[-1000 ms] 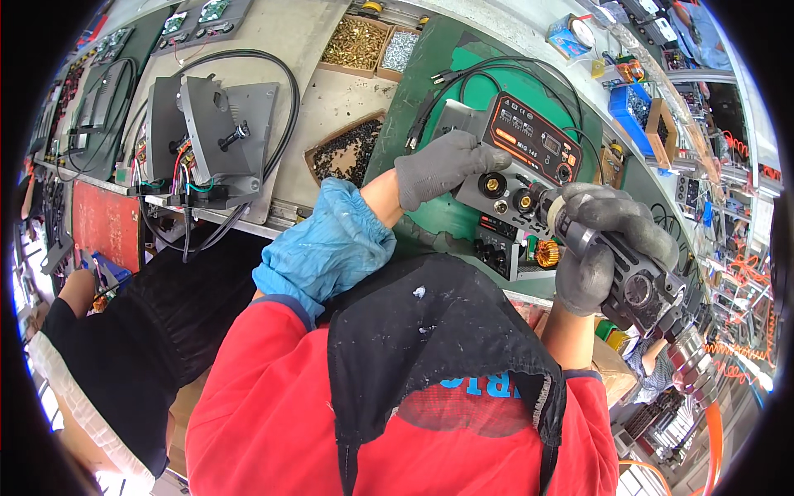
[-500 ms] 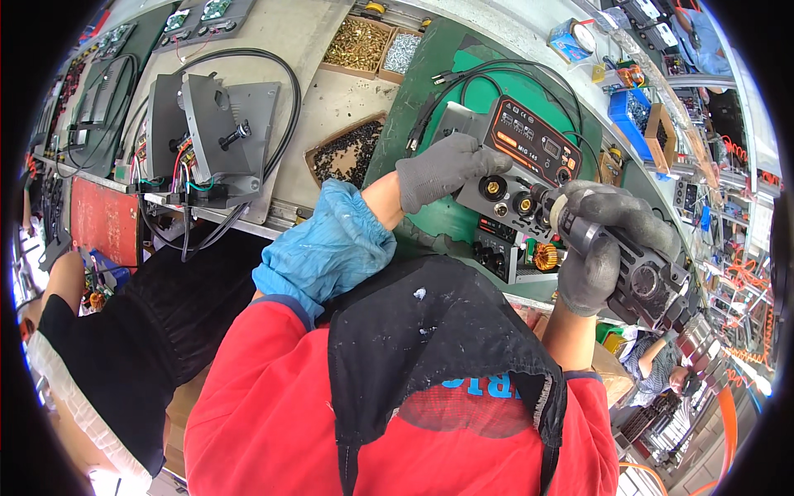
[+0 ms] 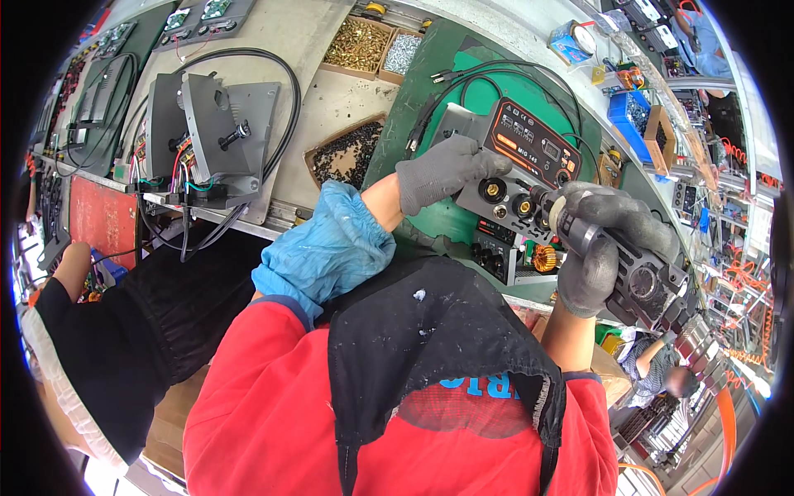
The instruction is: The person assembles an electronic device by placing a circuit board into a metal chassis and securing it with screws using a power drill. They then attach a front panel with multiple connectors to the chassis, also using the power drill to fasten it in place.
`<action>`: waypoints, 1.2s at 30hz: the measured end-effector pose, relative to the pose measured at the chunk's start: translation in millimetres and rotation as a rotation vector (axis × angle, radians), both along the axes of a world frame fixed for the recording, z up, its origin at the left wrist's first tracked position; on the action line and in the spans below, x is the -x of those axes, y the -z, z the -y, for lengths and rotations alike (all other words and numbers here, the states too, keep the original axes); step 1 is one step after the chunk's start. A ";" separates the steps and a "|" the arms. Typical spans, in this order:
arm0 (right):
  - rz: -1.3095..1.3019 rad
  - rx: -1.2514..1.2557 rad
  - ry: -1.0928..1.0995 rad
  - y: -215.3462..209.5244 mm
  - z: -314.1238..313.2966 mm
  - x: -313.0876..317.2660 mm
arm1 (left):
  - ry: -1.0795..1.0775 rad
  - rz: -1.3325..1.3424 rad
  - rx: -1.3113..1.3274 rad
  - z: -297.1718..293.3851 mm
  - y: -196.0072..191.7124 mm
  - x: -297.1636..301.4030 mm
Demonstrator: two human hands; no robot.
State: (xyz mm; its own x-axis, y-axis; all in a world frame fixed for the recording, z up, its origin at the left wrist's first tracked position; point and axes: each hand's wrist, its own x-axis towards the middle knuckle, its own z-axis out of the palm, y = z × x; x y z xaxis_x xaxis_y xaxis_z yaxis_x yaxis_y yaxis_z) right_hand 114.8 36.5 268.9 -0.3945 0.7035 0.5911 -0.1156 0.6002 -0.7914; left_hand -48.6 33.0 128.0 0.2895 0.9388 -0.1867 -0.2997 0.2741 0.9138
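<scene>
My left hand (image 3: 447, 175), in a grey glove, is closed at the left edge of a welding machine's front panel (image 3: 529, 142), its fingertips beside the round brass sockets (image 3: 493, 190). In my gloved right hand (image 3: 608, 231) is a dark power screwdriver (image 3: 651, 285), gripped around its body. The tool lies tilted, with its nose against the panel just right of the sockets. Its exact contact point is too small to make out. Below the panel, a copper-wound coil (image 3: 544, 257) shows inside the machine. A black power cord (image 3: 529, 64) loops behind it on the green mat (image 3: 430, 217).
Left of the mat are a cardboard tray of black screws (image 3: 347, 157) and boxes of brass (image 3: 357, 43) and silver fasteners (image 3: 401, 53). Another grey machine housing (image 3: 219, 124) with thick cables stands farther left. A co-worker's arm (image 3: 73, 269) reaches in at the left. A blue bin (image 3: 628, 116) stands at far right.
My hands and the screwdriver keep almost the same place on the panel. The co-worker at the left has shifted their arm and body slightly; a person at the far right has moved too.
</scene>
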 end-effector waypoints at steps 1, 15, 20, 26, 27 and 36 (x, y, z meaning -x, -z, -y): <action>0.006 -0.004 0.014 -0.4 0.6 0.4 | -0.003 0.015 0.001 0.0 -0.4 -0.3; -0.016 0.002 0.016 -0.1 0.8 2.8 | 0.000 -0.027 -0.049 -1.8 5.4 -1.8; 0.012 0.005 0.017 0.1 0.2 1.2 | 0.010 0.067 0.019 0.9 -0.3 -0.7; 0.014 -0.045 0.035 3.2 -4.2 1.8 | 0.004 0.065 -0.002 1.3 -0.4 0.0; 0.012 -0.045 0.030 3.3 -4.4 1.5 | 0.000 0.070 -0.005 1.0 1.0 -0.8; -0.026 0.040 0.021 3.7 0.7 2.1 | -0.036 0.027 -0.063 2.3 -0.2 -1.0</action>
